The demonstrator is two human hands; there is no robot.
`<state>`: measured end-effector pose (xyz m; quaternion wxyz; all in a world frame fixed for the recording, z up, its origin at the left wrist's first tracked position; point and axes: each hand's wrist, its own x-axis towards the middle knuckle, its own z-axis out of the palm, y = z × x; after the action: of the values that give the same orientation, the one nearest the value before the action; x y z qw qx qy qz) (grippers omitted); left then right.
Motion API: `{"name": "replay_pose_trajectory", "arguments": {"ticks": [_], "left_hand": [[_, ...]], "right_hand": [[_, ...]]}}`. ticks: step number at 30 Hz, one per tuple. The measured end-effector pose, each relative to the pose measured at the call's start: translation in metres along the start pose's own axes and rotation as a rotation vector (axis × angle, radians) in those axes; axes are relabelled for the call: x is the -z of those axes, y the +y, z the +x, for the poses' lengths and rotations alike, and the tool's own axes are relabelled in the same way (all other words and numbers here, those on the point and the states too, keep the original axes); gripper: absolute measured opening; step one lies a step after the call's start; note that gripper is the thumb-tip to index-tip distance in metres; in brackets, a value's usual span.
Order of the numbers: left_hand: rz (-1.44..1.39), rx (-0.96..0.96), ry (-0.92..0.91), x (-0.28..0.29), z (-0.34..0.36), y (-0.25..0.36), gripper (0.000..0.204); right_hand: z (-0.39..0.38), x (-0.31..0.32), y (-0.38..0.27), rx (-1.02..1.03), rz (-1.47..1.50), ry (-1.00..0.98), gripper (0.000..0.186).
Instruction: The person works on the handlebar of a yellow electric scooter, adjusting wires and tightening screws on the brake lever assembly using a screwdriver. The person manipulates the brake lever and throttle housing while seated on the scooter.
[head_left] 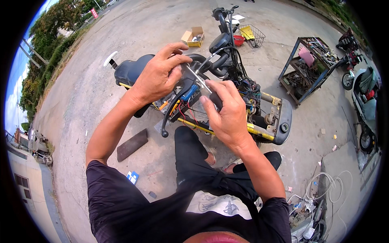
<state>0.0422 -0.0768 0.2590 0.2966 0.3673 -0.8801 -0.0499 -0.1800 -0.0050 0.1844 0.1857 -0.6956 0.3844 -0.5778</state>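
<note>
A stripped-down electric scooter with a yellow frame (259, 130) stands in front of me, wires bared. My right hand (229, 111) grips the dark handle of a screwdriver, whose silver shaft (197, 75) slants up and left toward my other hand. At the tip end, my left hand (160, 75) has its fingers bent and drawn together beside the handlebar; what they hold is hidden. Under both hands a black brake lever (169, 113) reaches down toward me, ending in a round knob. A blue part (189, 93) and red wires lie behind the lever.
The scooter's black seat (133, 69) extends left. Beyond stand an open cardboard box (193, 37), a red bowl (239, 40) and a wire basket (257, 36). At right is a metal tool cart (300, 75); a dark board (133, 145) and white hose (332, 184) lie on the ground.
</note>
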Motion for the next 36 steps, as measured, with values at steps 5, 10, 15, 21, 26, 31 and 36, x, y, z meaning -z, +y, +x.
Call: {"name": "replay_pose_trajectory", "arguments": {"ticks": [5, 10, 15, 21, 26, 31, 36], "left_hand": [[-0.019, 0.018, -0.011, 0.002, 0.003, 0.003, 0.033], [-0.051, 0.012, -0.005, 0.005, 0.002, 0.002, 0.030], [-0.023, 0.019, -0.009, 0.007, 0.001, 0.010, 0.026], [0.108, 0.123, 0.012, -0.002, 0.011, 0.024, 0.017], [0.232, 0.125, 0.002, -0.008, 0.018, 0.035, 0.009], [0.323, -0.071, 0.081, -0.011, -0.001, 0.059, 0.009], [-0.051, -0.194, 0.007, -0.008, -0.038, 0.136, 0.016]], "right_hand": [[0.005, 0.008, 0.005, 0.076, -0.180, -0.025, 0.030], [0.003, 0.000, 0.018, 0.284, -0.359, 0.091, 0.042], [-0.003, 0.005, 0.015, 0.123, -0.209, 0.069, 0.041], [-0.021, 0.036, 0.012, -0.078, -0.046, 0.068, 0.032], [-0.057, 0.063, 0.027, -0.163, 0.037, 0.142, 0.034], [-0.129, 0.087, 0.050, -0.359, 0.065, 0.213, 0.033], [-0.244, 0.121, 0.095, -0.744, 0.005, 0.516, 0.027]]}}
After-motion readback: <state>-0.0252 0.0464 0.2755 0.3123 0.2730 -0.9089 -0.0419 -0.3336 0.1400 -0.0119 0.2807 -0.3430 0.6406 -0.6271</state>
